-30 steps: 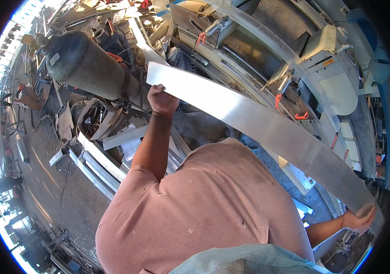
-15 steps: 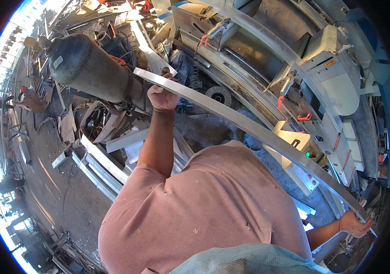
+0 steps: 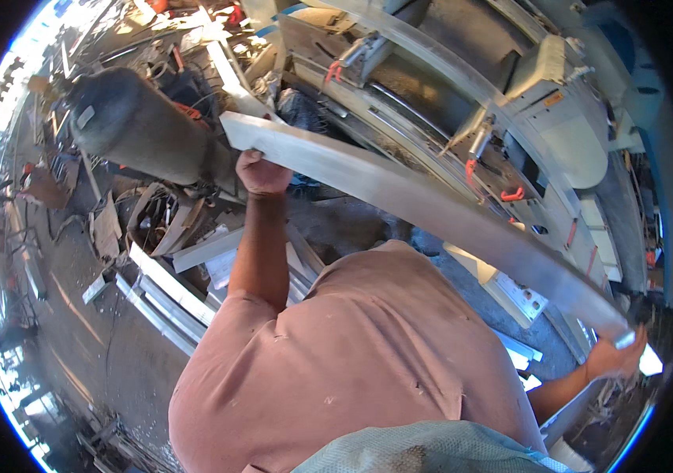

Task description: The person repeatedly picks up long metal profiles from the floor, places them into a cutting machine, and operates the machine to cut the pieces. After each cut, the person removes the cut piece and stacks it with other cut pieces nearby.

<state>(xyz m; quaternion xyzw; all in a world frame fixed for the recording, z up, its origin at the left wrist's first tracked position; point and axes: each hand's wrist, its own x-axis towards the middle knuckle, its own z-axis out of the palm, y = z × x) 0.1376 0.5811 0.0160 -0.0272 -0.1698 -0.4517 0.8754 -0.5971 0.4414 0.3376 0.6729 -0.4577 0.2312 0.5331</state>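
A long silvery metal bar (image 3: 399,189) with a flat broad face slants across the view from upper left to lower right. Near its left end, my left hand (image 3: 264,172) is closed round the lower edge, with some fingers hidden behind the metal. My right hand (image 3: 616,359) grips the other end at the far right, slightly smeared by motion. The bar is held up in front of a long machine (image 3: 423,110), covering part of it.
A dark gas cylinder (image 3: 135,118) lies at the left among scrap. Several metal profiles (image 3: 167,296) rest on the floor below it. Red-handled clamps (image 3: 478,150) stand on the machine, and a pale panel with buttons (image 3: 522,296) sits under the bar.
The bar has rolled so that its broad face shows instead of a narrow edge. It now hides more of the machine's control box. My right hand has risen a little.
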